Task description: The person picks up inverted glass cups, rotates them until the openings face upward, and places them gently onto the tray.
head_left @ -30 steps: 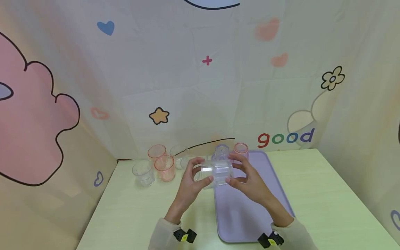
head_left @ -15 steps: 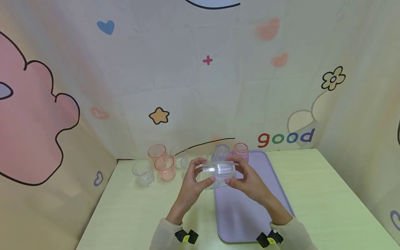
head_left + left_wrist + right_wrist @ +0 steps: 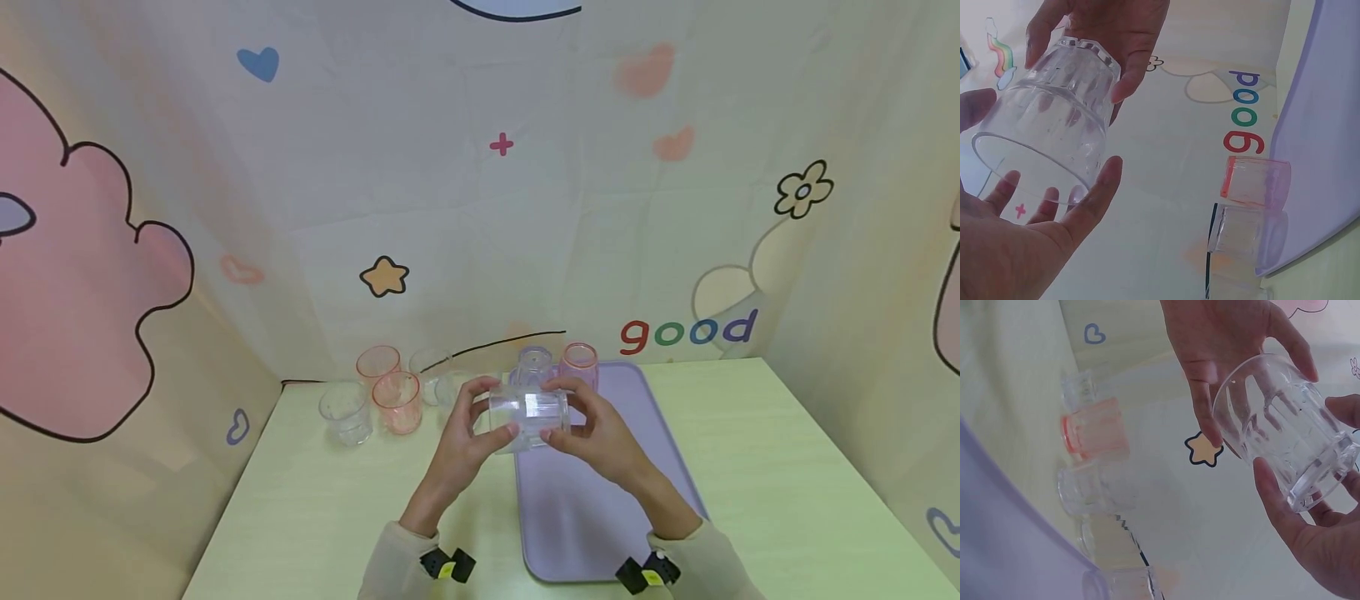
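L hand grips the mouth end of a clear glass, R hand grips its base end. Thumbs on the near side, other fingers curled round the far side; fingers show thru the wall. Glass lies on its side btwn the 2 hands, held up off the table, approx. over the tray's L edge.

Purple tray sits below the R hand & runs toward the wearer. Beyond the hands, at its far end, 2 cups: a bluish-looking cup just past the held glass, & a red-rimmed cup behind the R fingers. R hand & glass cut off the lower parts of these 2 in the head view.

Left of the L hand, 5 cups on the pale table: a clear cup farthest out, an orange-pink cup closer in, a 2nd pink-rimmed cup behind that, then 2 clear cups just past the L fingers: a taller-looking clear cup & a half-hidden clear cup, the latter partly blocked by the L hand.

Black wrist cams w/ yellow bits at the L cuff & R cuff. Printed backdrop rises behind all, "good" lettering beyond & right of the R hand.
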### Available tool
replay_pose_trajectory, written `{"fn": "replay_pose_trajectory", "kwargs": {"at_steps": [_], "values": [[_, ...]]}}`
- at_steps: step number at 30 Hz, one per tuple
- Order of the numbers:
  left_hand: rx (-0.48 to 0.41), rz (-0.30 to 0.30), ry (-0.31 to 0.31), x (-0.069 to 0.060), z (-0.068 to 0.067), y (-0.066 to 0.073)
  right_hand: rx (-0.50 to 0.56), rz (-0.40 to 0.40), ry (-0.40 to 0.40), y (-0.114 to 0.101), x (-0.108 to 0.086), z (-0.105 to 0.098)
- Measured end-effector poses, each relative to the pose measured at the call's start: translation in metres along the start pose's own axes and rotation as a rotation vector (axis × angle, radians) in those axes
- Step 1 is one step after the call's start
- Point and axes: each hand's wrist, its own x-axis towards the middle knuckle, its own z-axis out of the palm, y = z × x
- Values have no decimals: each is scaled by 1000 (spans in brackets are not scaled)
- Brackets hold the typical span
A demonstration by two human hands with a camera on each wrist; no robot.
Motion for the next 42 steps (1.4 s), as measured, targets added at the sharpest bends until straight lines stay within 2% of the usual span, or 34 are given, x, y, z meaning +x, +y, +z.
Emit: {"fn": "replay_pose_trajectory", "kwargs": {"at_steps": [4, 6, 9, 11, 17, 21, 25, 29, 32, 42], "values": [[15, 46, -16, 1, -1, -2, -36, -32, 22, 0, 0, -3], [41, 97, -17, 1, -3, -3, -64, -41, 36, 0, 0, -5], [46, 139, -1, 1, -5, -6, -113, -39, 55, 0, -1, -10], [39, 143, 16, 1, -7, -7, -142, -34, 61, 0, -2, -13], [-8, 85, 71, 3, -10, -13, -207, -49, 58, 0, -4, -26], [8, 44, 90, 4, -11, -22, -227, -53, 72, -1, -5, -34], [43, -11, 119, 4, -10, -32, -285, -22, 88, -2, -5, -42], [97, -82, 166, 5, -10, -44, -358, -10, 102, -5, -2, -48], [149, -126, 178, 5, -8, -54, -405, -12, 119, -7, -1, -53], [348, -149, 125, 1, 3, -78, -588, 19, 165, -2, 3, -68]]}}
